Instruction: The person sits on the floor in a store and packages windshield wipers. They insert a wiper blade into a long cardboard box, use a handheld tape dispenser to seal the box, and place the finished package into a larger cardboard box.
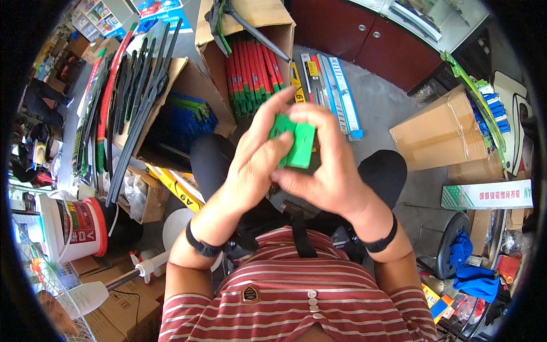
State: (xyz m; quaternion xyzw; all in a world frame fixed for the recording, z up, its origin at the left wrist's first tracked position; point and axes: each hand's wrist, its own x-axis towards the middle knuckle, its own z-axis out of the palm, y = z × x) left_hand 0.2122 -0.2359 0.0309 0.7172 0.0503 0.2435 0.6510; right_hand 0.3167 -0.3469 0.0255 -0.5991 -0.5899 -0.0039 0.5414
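Note:
Between my two hands, in front of my chest, is a small bright green box-like piece [301,149] with a few dark slits or marks on its face. My left hand [250,162] closes on its left side, thumb lying across the face. From the right, my right hand [327,162] grips the piece, with its thumb at the lower edge and bent fingers at the top. Parts of the piece are covered by my fingers. Just beyond my hands, red and green long slim packs [250,71] stand in an open cardboard box [273,20].
Wiper blades [142,91] lean out of a carton at left, near blue packs [185,117]. Blue-and-white long packs [340,94] lie on the floor ahead. A cardboard box [439,131] stands at right. A white and red bucket [74,228] sits left, a black-rimmed wheel-like thing [454,242] right.

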